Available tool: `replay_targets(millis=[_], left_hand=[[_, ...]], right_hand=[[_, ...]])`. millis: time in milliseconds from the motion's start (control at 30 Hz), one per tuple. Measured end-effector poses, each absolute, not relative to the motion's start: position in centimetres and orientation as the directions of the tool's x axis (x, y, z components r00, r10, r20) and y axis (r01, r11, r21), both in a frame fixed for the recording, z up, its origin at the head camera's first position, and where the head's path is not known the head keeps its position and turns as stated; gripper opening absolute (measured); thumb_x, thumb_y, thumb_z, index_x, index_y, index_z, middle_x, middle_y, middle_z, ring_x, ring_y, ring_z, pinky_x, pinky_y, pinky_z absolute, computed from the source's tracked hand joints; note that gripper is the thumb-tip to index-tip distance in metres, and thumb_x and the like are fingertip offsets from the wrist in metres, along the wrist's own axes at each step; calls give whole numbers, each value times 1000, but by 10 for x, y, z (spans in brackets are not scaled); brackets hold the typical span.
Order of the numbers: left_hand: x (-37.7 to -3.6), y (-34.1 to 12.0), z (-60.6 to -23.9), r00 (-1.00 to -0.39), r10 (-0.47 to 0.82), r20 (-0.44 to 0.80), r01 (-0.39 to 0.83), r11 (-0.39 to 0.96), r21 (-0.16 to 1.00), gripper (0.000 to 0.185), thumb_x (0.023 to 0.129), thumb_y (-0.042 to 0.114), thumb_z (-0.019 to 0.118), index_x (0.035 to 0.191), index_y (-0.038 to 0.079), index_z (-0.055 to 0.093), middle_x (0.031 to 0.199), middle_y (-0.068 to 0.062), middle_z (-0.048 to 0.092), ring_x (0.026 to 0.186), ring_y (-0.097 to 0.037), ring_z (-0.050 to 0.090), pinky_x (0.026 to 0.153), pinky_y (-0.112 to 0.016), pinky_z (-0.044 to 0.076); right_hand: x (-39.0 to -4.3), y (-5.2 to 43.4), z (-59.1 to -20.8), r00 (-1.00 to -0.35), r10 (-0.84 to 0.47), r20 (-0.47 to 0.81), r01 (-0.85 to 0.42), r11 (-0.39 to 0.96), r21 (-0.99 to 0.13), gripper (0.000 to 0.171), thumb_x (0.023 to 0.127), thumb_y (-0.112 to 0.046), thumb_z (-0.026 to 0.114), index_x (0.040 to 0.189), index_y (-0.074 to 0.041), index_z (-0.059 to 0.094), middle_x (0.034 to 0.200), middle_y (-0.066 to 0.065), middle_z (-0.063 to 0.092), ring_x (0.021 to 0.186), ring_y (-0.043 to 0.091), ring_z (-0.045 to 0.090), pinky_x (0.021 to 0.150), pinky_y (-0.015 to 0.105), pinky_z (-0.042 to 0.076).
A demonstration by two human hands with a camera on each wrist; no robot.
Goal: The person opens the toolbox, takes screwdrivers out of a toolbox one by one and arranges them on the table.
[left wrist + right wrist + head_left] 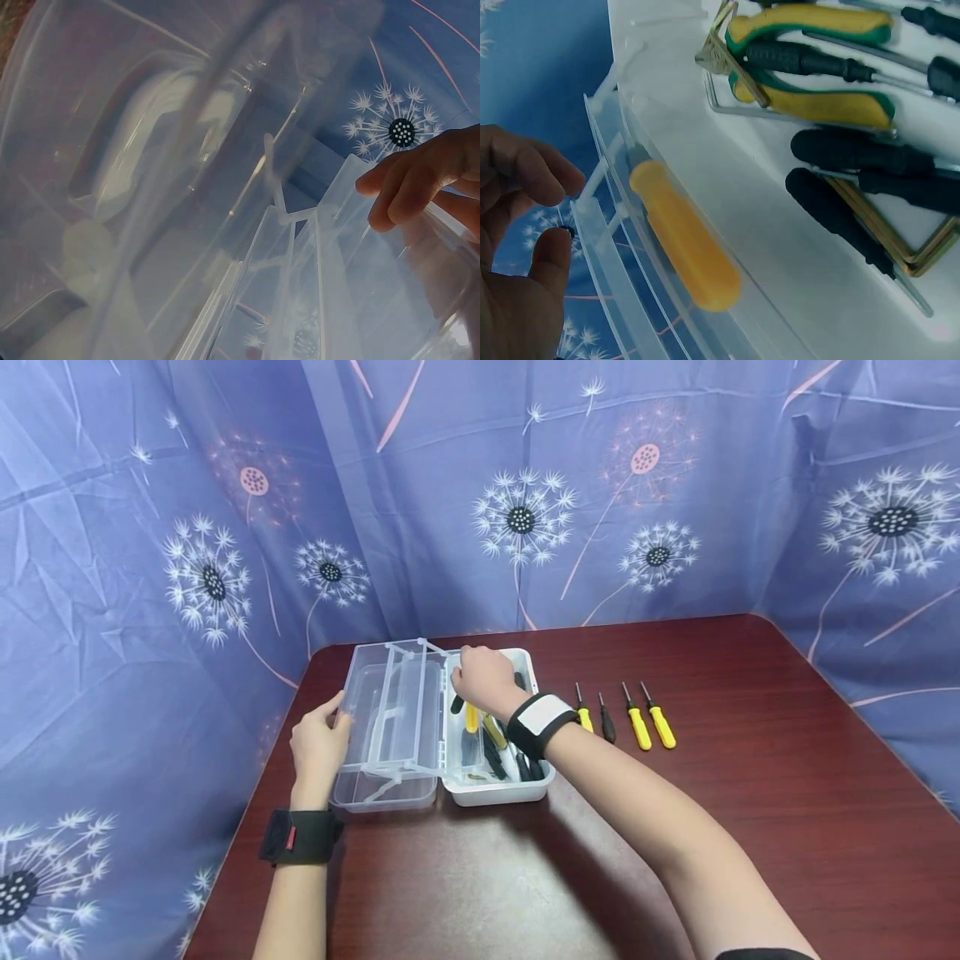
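A white toolbox base (498, 793) stands open on the dark red table (675, 827), with pliers (810, 67) and black-handled tools (855, 157) lying in it. Its clear lid (382, 795) lies folded out to the left, and a clear tray (408, 710) stands over it on thin arms. My left hand (337, 714) holds the lid's left rim, thumb on top; in the left wrist view its fingers (390, 202) curl against the clear plastic. My right hand (471, 670) pinches the tray's far corner (585, 217). A yellow-handled screwdriver (686, 240) lies in the clear tray.
Several screwdrivers lie in a row on the table right of the box: yellow-handled ones (583, 718) (638, 727) (662, 726) and a black one (607, 725). A blue dandelion-print curtain (525, 510) closes in the back and both sides.
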State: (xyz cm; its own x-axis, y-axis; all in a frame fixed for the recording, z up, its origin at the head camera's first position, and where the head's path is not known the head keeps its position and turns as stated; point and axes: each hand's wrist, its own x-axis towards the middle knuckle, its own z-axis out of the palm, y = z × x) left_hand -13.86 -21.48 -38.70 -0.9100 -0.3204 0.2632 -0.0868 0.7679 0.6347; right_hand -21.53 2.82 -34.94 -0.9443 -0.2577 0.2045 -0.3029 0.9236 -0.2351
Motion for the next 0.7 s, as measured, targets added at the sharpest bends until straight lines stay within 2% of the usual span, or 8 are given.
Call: replay_targets(millis=[133,300,400,567,700], left_hand=[[-139,-215,-387,-911,-321,259,-89,765,637,48,88,16,51,136,22,56,75,-12,73,44,-13,46,49,-27,31],[-139,-214,-387,-908,-324,267,-86,766,637,48,88,16,51,135,22,56,77,-12,74,45,-11,48,49,-27,32],[-138,-214,-386,-907,-325,266,-86,764,640,48,88,16,51,135,22,56,76,-12,74,45,-10,48,48,-26,32],[-138,-214,-386,-909,-324,261,-90,766,637,48,88,16,51,135,22,56,75,-12,73,44,-12,48,50,-27,31],[-139,-215,-386,-906,-327,271,-91,773,628,48,87,16,52,134,22,57,77,-11,74,51,-16,55,56,-27,34]], right_hand=[[-217,19,-353,-947,-265,181,-301,928,-221,23,93,-24,51,78,-9,61,71,7,61,67,24,64,54,37,51],[-217,12,-355,-943,-285,172,-317,926,-204,32,91,-22,52,60,-14,51,60,3,58,63,22,64,52,37,49],[-217,8,-356,-941,-294,171,-323,929,-180,29,90,-22,54,61,-14,53,62,3,61,65,22,65,52,37,50],[-217,2,-359,-947,-297,127,-312,942,-124,20,88,-24,56,75,-10,64,72,6,70,70,23,68,54,37,53],[-217,-3,-359,-951,-294,93,-303,947,-110,16,86,-22,59,80,-10,68,78,7,72,75,24,70,57,38,54]])
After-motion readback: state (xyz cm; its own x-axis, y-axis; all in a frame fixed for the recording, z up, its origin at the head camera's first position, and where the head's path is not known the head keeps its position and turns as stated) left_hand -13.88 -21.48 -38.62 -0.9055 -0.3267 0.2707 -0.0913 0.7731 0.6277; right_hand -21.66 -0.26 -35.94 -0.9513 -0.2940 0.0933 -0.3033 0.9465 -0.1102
